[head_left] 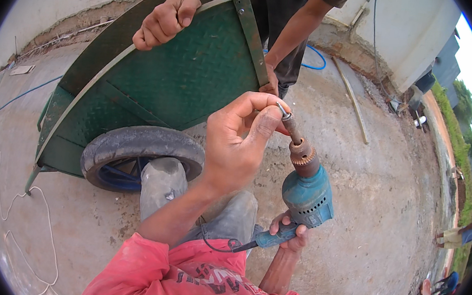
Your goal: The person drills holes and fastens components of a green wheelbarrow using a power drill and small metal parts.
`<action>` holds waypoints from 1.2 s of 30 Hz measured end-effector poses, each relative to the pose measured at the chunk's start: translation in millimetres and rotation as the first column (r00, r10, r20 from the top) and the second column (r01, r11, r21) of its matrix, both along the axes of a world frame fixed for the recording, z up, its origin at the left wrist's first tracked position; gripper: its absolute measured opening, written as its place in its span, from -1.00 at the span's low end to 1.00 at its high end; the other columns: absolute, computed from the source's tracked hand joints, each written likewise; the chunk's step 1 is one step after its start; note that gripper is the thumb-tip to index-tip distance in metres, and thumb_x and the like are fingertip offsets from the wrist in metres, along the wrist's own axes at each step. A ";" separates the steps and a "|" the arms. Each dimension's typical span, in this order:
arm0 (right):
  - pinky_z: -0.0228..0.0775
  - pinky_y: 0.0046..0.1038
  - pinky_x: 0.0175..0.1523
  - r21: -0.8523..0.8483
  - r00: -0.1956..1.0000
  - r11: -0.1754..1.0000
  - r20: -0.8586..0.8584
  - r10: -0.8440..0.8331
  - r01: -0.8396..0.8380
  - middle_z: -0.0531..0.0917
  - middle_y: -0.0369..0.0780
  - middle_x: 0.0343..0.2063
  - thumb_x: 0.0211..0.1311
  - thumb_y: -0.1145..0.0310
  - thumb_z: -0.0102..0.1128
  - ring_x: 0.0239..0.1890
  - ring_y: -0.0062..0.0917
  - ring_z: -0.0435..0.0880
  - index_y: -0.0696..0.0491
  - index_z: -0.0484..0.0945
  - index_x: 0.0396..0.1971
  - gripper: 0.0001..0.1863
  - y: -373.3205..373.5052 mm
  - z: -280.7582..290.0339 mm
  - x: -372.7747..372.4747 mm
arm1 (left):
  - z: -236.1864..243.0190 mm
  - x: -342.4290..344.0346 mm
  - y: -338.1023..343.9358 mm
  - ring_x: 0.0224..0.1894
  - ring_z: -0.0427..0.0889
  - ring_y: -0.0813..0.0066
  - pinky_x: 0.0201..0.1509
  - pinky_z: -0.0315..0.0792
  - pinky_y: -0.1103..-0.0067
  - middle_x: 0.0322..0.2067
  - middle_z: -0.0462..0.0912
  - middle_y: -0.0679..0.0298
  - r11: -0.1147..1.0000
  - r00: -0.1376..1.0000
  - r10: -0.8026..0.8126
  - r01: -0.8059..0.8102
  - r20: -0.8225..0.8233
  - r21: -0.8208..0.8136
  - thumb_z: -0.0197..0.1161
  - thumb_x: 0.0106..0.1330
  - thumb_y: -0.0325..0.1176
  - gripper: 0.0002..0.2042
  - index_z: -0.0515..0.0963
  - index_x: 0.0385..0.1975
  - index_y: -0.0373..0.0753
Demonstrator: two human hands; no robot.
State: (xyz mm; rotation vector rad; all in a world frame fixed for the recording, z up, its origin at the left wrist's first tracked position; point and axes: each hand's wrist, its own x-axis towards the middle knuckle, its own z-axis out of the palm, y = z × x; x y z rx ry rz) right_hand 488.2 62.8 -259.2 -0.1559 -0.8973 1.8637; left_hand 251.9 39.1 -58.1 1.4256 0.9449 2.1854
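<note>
My right hand (291, 235) is wrapped round the handle of a blue corded power drill (308, 196), which points up and away from me. A rusty-brown chuck (303, 152) holds a socket bit (290, 125). At the bit's tip, my left hand (239, 142) pinches a small metal screw (282, 109) between thumb and fingers. Just beyond stands a green metal wheelbarrow (187, 67), tipped on its side, its black tire (144, 142) against my knee. Another person's hand (168, 21) grips the barrow's upper rim, and their other hand (271, 82) holds its right corner.
A white cord (51, 243) winds over the concrete floor (368, 238) on the left. Blue hose (315, 59) lies behind the other person. A wooden strip (351, 100) rests on the floor to the right. The pale wall (91, 0) runs along the back. More people (460, 232) are far right.
</note>
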 end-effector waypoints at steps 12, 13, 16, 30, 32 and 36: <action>0.61 -0.24 -0.46 0.009 1.000 1.000 0.026 0.003 -0.004 0.66 -0.17 -0.35 0.14 0.08 0.49 -0.51 -0.21 0.70 0.24 0.42 0.14 -0.28 0.1 -4.1 -4.1 | -6.1 -3.2 0.7 -0.25 0.76 0.47 -0.11 0.62 0.58 -0.24 0.71 0.18 0.998 0.997 -0.017 0.021 0.069 -0.052 0.21 0.52 -0.38 -0.80 0.58 -0.12 -0.45; 0.61 -0.24 -0.47 0.004 1.000 1.000 0.023 0.003 -0.003 0.66 -0.17 -0.35 0.14 0.08 0.50 -0.51 -0.21 0.70 0.24 0.42 0.15 -0.27 -0.2 -4.8 -4.8 | -7.2 -3.1 1.1 -0.25 0.76 0.44 -0.09 0.64 0.54 -0.24 0.72 0.15 0.998 0.997 -0.019 0.024 0.077 -0.064 0.21 0.53 -0.36 -0.78 0.58 -0.11 -0.45; 0.61 -0.24 -0.47 -0.018 1.000 1.000 -0.002 0.013 -0.013 0.65 -0.17 -0.34 0.15 0.08 0.49 -0.51 -0.21 0.70 0.24 0.40 0.17 -0.26 -1.4 -3.7 -8.6 | -12.8 1.6 7.3 -0.25 0.77 0.42 -0.10 0.66 0.51 -0.24 0.73 0.15 0.998 0.978 -0.055 0.057 0.202 -0.006 0.23 0.52 -0.36 -0.78 0.59 -0.11 -0.45; 0.60 -0.26 -0.45 -0.056 0.992 0.993 -0.078 0.103 -0.108 0.65 -0.19 -0.29 0.26 0.03 0.39 -0.47 -0.24 0.69 0.22 0.31 0.26 -0.24 2.2 -9.2 -18.9 | -3.6 2.3 14.3 -0.22 0.77 0.43 -0.07 0.68 0.50 -0.25 0.74 0.15 1.000 0.949 -0.025 0.025 0.313 0.006 0.23 0.52 -0.34 -0.76 0.62 -0.04 -0.42; 0.60 -0.27 -0.44 -0.059 0.990 0.991 -0.077 0.116 -0.121 0.65 -0.19 -0.29 0.26 0.03 0.39 -0.48 -0.24 0.69 0.22 0.31 0.25 -0.24 2.3 -9.5 -18.4 | -0.4 -1.7 15.2 -0.22 0.76 0.45 -0.07 0.68 0.52 -0.25 0.74 0.15 1.000 0.965 0.011 -0.013 0.263 0.005 0.25 0.51 -0.35 -0.76 0.62 -0.04 -0.43; 0.60 -0.26 -0.44 -0.065 0.987 0.988 -0.088 0.132 -0.138 0.65 -0.19 -0.29 0.25 0.02 0.40 -0.48 -0.24 0.69 0.22 0.32 0.23 -0.25 -0.7 -9.0 -19.9 | -0.9 -1.4 11.6 -0.25 0.75 0.53 -0.12 0.65 0.60 -0.28 0.75 0.19 0.997 0.977 0.076 -0.076 0.200 -0.006 0.30 0.46 -0.43 -0.82 0.66 -0.10 -0.44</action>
